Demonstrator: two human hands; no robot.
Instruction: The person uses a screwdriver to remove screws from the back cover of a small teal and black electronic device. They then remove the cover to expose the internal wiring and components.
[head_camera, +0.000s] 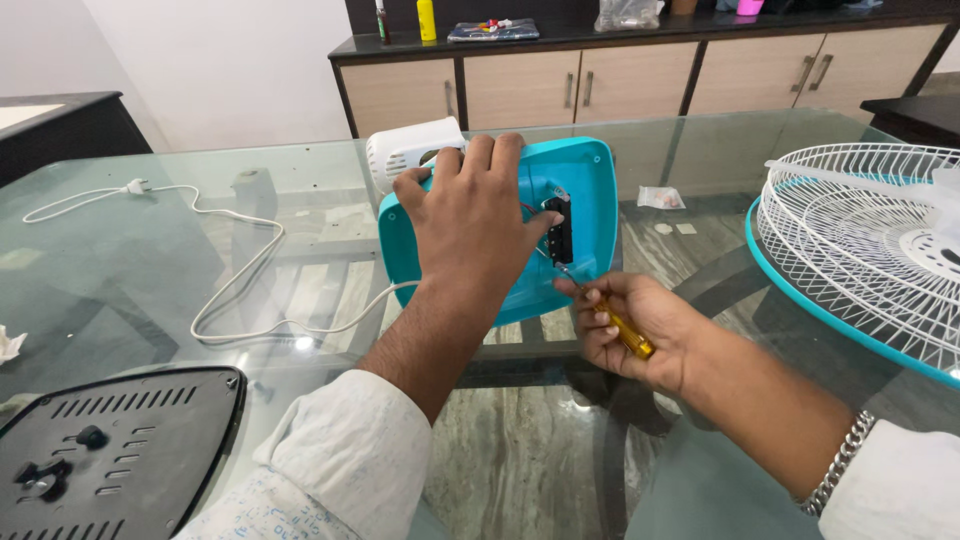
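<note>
right grip (625, 325) clamps yellow screwdriver (628, 335); left hand (478, 225) grasps teal fan base (590, 190) just above.

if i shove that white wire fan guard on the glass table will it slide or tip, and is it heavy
The fan guard is mostly open wire, so probably light for its size. It lies wide and flat on the glass table, so it likely slides, not tips. Thin wires may bend if squeezed.

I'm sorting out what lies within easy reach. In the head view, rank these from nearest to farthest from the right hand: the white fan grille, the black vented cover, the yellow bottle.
From the right hand:
1. White fan grille, to its right.
2. Black vented cover, bottom left.
3. Yellow bottle, on the far cabinet.
</note>
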